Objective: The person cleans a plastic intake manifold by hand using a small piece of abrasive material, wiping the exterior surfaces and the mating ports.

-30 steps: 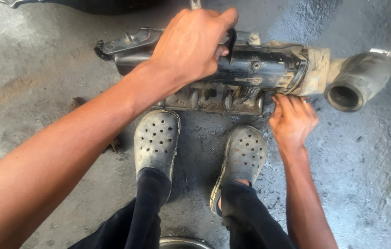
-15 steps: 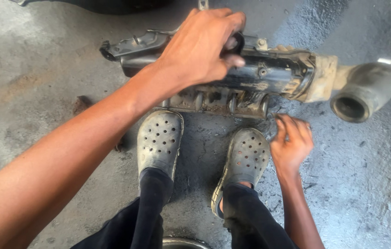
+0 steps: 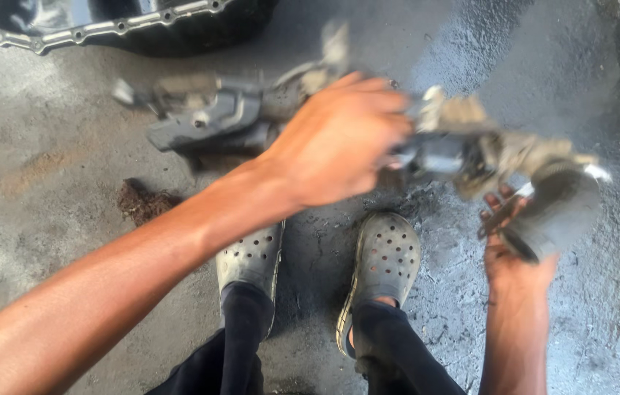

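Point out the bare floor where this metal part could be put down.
Free patches: the concrete floor left of the left arm, between the dirt clump and the frame edge, and the wet floor right of the right hand. Crowded: the middle, where the left hand and right hand hold the metal part above the two shoes, and the top left, taken by the black pan.

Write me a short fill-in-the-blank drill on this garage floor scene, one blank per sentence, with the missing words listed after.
1. The left hand grips the grimy grey metal engine part from ____.
2. The right hand supports the part's round pipe end from ____.
3. The person wears grey perforated clogs and stands on a ____ floor.
4. A black oil pan lies at the ____ left of the view.

Missing words: above; below; concrete; top
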